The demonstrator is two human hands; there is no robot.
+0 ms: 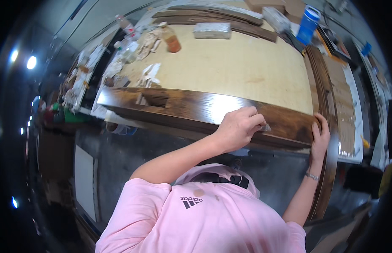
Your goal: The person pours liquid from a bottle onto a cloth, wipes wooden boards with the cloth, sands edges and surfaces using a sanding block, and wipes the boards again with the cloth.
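A long, glossy brown wooden board [191, 103] with a rectangular slot toward its left end lies across the front of the pale worktable [238, 65]. Over its right half, my left hand [242, 127] is closed in a pinch. A small pale, thin piece [267, 127] pokes out beside its fingertips; its kind is unclear. My right hand [320, 137] grips the board's right end, fingers bent over the edge. Just beyond that hand, another dark wooden length [322, 86] runs front to back along the table's right side.
Dark wood strips [208, 19] and a pale wrapped block [212, 30] lie at the back. A bottle of orange-brown liquid [171, 40] stands left of them, near crumpled rags [148, 44]. At the back right is a blue bottle [308, 26]. Cardboard [343, 101] lies along the right side.
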